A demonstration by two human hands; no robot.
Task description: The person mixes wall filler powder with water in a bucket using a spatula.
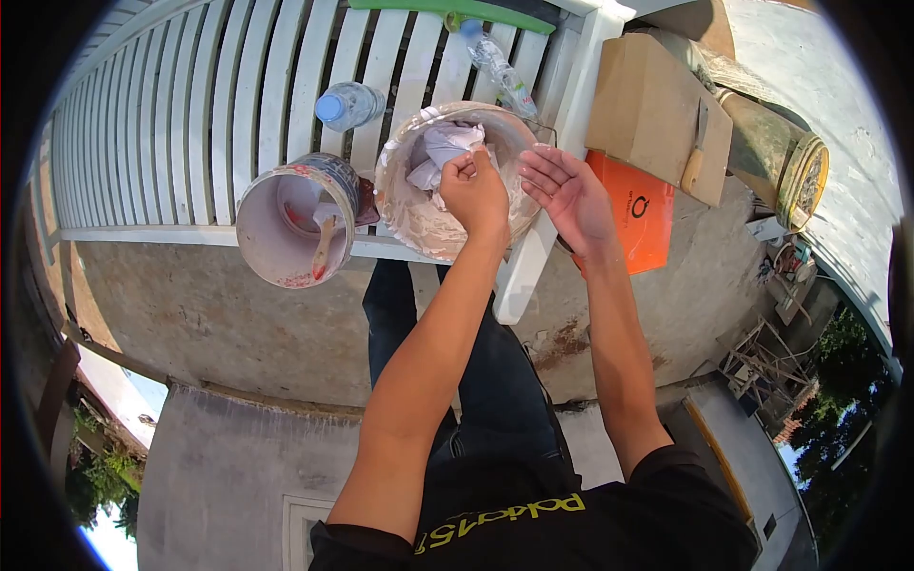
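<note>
A paint-smeared bucket [433, 233] sits on the white slatted bench, with a crumpled white plastic bag or cloth [452, 141] inside it. Over the bucket's mouth, my left hand [476, 200] is closed, its thumb and curled fingers pinched at the edge of the white bag. My right hand [576, 205] is open beside the bucket's right rim, palm turned up and fingers stretched out. Pale residue shows on its fingers. To the left, a second bucket [262, 228] lies tilted, holding a paintbrush [325, 249] and some whitish paint.
The slatted bench [200, 114] bears a blue-capped plastic bottle [350, 105] and a lying clear bottle [500, 68]. At right are a cardboard box [638, 105] with a wooden-handled scraper [697, 157] on it, an orange box [638, 219] and a dirty bucket [776, 143].
</note>
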